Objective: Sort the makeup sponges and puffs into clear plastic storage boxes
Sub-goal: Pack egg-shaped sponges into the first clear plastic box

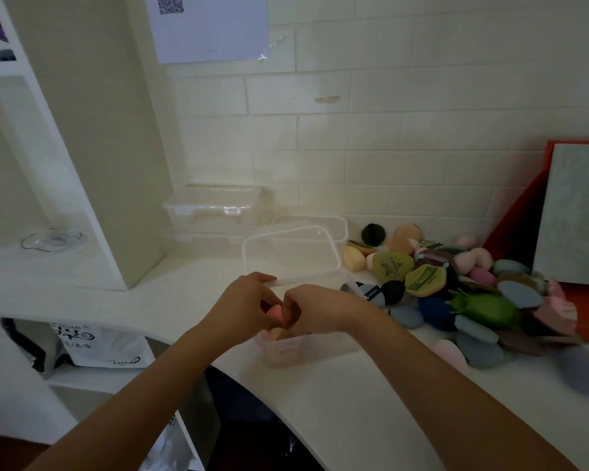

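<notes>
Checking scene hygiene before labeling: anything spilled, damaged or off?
The heap of sponges and puffs sprawls loose across the counter, unsorted. The wall tile behind shows a chipped patch. Left hand pinches a pink sponge over the open box; nothing else odd.

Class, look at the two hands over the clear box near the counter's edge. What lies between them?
A pink sponge lies between the left hand and the right hand, over the clear box, as the head view shows.

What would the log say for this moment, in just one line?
hands: left hand and right hand both hold pink sponge | where: over clear box | in box: peach sponge | waiting: pile at right
</notes>
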Available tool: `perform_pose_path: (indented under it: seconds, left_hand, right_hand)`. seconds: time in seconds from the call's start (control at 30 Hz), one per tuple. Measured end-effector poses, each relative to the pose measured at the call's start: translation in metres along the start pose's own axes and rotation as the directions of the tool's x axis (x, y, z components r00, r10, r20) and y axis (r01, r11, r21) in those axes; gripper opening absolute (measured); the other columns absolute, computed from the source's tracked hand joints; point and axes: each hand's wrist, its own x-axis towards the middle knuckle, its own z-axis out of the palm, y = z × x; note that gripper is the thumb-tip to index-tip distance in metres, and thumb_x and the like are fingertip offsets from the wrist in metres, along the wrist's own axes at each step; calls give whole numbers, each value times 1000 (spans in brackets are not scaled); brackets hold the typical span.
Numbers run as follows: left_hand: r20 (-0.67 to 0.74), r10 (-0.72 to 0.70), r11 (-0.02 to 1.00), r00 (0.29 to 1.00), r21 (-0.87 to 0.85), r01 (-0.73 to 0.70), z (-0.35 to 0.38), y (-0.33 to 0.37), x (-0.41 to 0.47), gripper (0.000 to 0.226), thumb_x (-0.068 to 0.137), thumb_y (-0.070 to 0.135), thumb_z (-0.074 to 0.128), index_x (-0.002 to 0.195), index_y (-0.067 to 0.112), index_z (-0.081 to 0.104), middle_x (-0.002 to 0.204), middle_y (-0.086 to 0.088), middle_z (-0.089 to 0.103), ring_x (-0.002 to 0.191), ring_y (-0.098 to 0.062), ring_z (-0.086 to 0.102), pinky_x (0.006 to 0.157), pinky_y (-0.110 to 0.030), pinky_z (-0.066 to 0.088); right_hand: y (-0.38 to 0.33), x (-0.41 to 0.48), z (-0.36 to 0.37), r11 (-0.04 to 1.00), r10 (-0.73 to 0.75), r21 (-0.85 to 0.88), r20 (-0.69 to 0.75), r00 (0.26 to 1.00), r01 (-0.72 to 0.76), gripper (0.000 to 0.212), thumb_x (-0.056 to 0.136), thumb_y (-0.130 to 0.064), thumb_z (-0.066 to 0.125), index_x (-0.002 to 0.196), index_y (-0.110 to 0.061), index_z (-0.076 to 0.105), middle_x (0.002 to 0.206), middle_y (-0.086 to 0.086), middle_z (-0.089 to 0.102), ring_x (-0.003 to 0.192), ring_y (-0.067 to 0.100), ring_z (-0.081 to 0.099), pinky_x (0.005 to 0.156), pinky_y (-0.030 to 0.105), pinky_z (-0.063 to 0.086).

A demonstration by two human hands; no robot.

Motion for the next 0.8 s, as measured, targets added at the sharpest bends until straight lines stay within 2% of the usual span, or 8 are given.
perform_pose_path:
  seconds: [0.2, 0.33, 0.4, 0.47, 0.53, 0.6, 0.7, 0.8]
  left_hand:
    - [62, -13, 992, 998, -124, 21, 7, -4, -5, 29, 91, 34, 55, 116, 24, 64, 147, 7, 36, 130, -11, 38, 98, -20, 29]
    - [-43, -35, 949, 998, -315, 20, 27, -5, -17, 40, 94, 23, 48, 133, 24, 44, 152, 9, 17, 136, -11, 27, 101, -19, 24]
    - [-129, -19, 941, 991, -338, -26, 33, -4, -20, 39, 94, 32, 40, 132, 25, 43, 149, 15, 19, 138, -6, 21, 109, -20, 17]
    - [-206, 62, 939, 977, -321, -127, 36, -4, -23, 46, 84, 36, 30, 126, 28, 45, 143, 19, 25, 136, 4, 19, 115, -19, -4]
    - [-222, 90, 900, 971, -400, -175, 38, -6, -26, 39, 80, 27, 32, 115, 31, 46, 130, 12, 45, 114, 3, 50, 114, -22, 20]
    - [-234, 72, 850, 970, -494, -182, 38, -4, -29, 27, 78, 19, 35, 100, 29, 49, 103, 3, 56, 87, -11, 59, 83, -24, 47]
    - [-280, 104, 856, 954, -464, -229, 38, -5, -27, 14, 76, 20, 38, 79, 20, 51, 83, 7, 54, 81, -17, 54, 73, -32, 46]
    - [-250, 220, 910, 943, -296, -291, 32, -13, -23, 21, 79, 31, 32, 70, 33, 51, 81, 16, 51, 84, -11, 50, 80, -26, 37]
  right_hand:
    - [3, 0, 0, 983, -54, 179, 88, 995, 37, 7, 85, -23, 65, 88, -20, 59, 86, 4, 62, 84, 16, 55, 78, 31, 45]
    - [8, -5, -2, 923, -36, 382, 172, 984, -33, 23, 85, -4, 62, 105, -12, 54, 108, 7, 61, 98, 18, 57, 94, 34, 45]
    - [6, -6, -1, 954, -14, 297, 136, 991, -27, 27, 87, -9, 62, 112, -13, 54, 114, 4, 62, 105, 19, 58, 91, 26, 45]
    - [1, -10, -2, 989, 2, 149, 64, 998, -11, 28, 90, -18, 59, 117, -13, 55, 120, 2, 62, 111, 19, 56, 69, 8, 33]
    - [0, -10, -2, 995, -11, 96, 34, 999, 8, 26, 92, -21, 56, 115, -10, 58, 121, 6, 62, 113, 20, 55, 56, 10, 18]
    - [-3, -8, 1, 997, -47, 67, 39, 998, 44, 26, 92, -19, 55, 111, -2, 60, 117, 13, 63, 111, 25, 56, 56, 18, 27]
    - [-2, -4, 5, 993, -101, 69, 5, 995, 100, 26, 88, -17, 60, 105, 2, 60, 108, 19, 65, 101, 31, 60, 84, 41, 49]
    - [12, -3, -3, 985, -90, 152, 16, 996, 86, 26, 85, -19, 66, 106, -4, 62, 107, 14, 66, 91, 23, 62, 88, 37, 50]
